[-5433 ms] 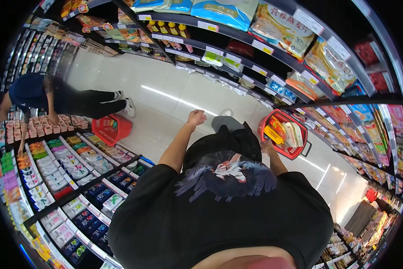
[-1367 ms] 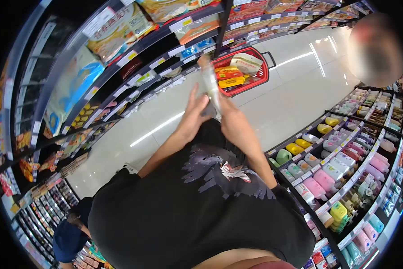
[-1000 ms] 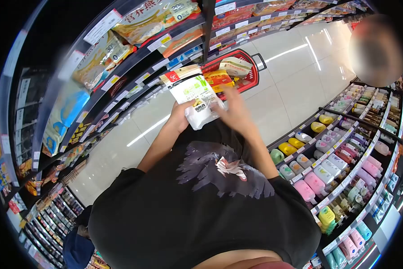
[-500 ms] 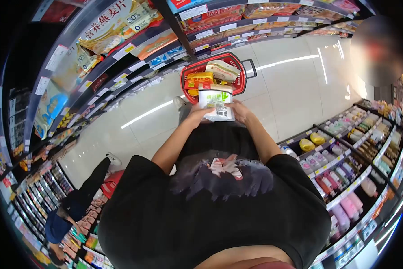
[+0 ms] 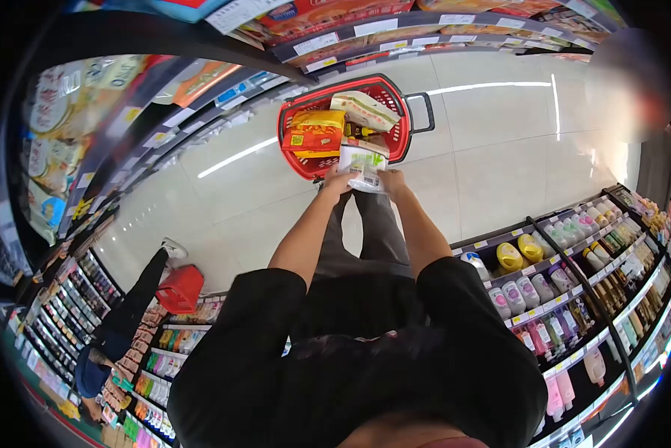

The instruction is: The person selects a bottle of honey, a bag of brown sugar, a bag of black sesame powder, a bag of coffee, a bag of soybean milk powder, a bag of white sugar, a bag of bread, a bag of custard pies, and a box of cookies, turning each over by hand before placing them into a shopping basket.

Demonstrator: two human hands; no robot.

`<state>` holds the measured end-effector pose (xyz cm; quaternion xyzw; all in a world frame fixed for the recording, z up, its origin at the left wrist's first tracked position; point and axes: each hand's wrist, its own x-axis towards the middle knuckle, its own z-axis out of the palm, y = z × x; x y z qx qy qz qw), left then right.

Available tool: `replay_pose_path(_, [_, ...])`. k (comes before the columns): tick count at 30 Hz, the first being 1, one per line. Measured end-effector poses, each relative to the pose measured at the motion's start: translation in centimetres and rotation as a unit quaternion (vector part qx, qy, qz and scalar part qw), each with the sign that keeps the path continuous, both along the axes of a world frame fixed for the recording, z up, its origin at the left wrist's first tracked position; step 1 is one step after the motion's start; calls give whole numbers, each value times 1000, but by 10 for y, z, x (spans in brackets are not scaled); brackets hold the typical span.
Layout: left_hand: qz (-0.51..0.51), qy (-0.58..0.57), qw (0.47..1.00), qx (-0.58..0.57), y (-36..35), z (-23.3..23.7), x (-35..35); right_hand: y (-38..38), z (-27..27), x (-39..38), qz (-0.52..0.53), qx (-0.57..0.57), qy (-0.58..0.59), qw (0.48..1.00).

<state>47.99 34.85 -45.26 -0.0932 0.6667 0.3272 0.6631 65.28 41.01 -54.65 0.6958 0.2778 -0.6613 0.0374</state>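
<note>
The white packet (image 5: 364,163) is moving forward, overlapping the red basket (image 5: 314,102) at upper centre; left hand (image 5: 338,181) and right hand (image 5: 393,181) are gripping it. Lowering seems underway, probably calling for careful release.

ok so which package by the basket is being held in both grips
The white package with green print, between the left grip and right grip; the red-and-yellow package and cream package lie in the red basket.
</note>
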Motion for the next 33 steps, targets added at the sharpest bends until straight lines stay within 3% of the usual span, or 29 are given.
replay_pose_path(4, [-5, 45, 999, -15, 17, -33, -12, 16, 14, -29, 0, 13, -20, 1000])
replay_pose_path(7, [42, 118, 992, 12, 20, -44, -16, 12, -16, -28, 25, -10, -5, 1000])
replay_pose_path(10, [74, 113, 991, 2, 13, -45, -15, 14, 11, -33, -19, -38, 22, 999])
replay_pose_path(13, [-16, 70, 997, -17, -9, -44, -18, 20, 32, -18, 20, -38, 70, 997])
replay_pose_path(15, [-214, 85, 973, -14, -26, -32, -16, 21, 20, 6, 51, -12, 71, 996])
replay_pose_path(17, [-243, 118, 963, 18, -64, -39, -13, 22, 22, 32, 83, 11, 70, 994])
replay_pose_path(21, [-404, 249, 880, 26, -103, -13, -13, 48, 29, 70, 54, 13, 13, 998])
replay_pose_path(25, [-538, 272, 798, -9, -123, 16, -3, 91, 2, 98, 19, 72, -50, 996])
replay_pose_path(28, [-563, 338, 753, -43, -128, 24, 8, 134, -44, 105, 59, 202, -98, 973])
replay_pose_path(31, [-516, 363, 772, -72, -135, 13, 4, 172, -94, 97, 142, 344, -174, 912])
replay_pose_path(33, [-498, 357, 786, -81, -137, 13, 3, 191, -82, 78, 93, 291, -141, 942])
